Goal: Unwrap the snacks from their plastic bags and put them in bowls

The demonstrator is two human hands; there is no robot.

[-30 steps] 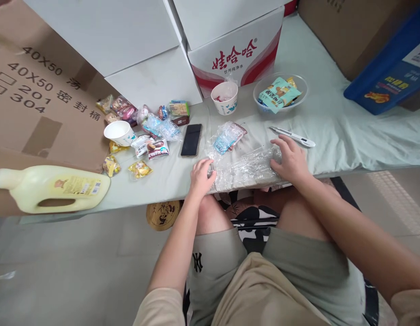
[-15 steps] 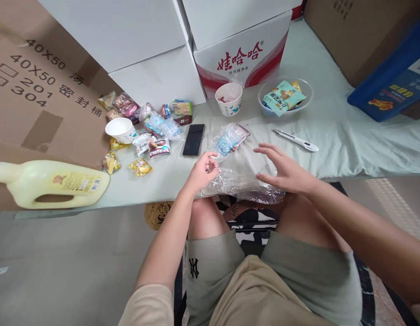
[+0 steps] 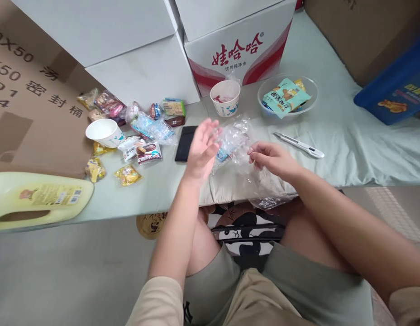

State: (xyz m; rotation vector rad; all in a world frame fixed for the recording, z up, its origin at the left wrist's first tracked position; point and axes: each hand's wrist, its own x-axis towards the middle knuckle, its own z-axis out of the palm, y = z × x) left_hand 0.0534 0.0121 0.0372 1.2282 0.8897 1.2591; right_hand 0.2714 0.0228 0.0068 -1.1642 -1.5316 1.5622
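Note:
A crumpled clear plastic bag (image 3: 242, 138) lies between my hands, its lower part drooping over the table's front edge. My right hand (image 3: 273, 158) pinches the bag's film at its right side. My left hand (image 3: 203, 149) is raised at the bag's left side, fingers apart, with no object visible in it. A blue-and-white snack packet (image 3: 222, 155) shows partly under the film. Just left of my left hand lies a black phone (image 3: 184, 146), partly covered by that hand. A white utility knife (image 3: 300, 145) rests to the right of my right hand.
Several wrapped snacks (image 3: 149, 153) and a white paper cup (image 3: 103, 132) lie at the left. A second paper cup (image 3: 226, 97) and a clear plastic bowl (image 3: 312, 97) of packets stand at the back. White cartons (image 3: 145, 72) rise behind; a yellow jug (image 3: 43, 197) lies front left.
My left hand has risen and spread its fingers. My right hand has moved left and closed on the plastic film, which is now lifted over the packet. The view has shifted slightly.

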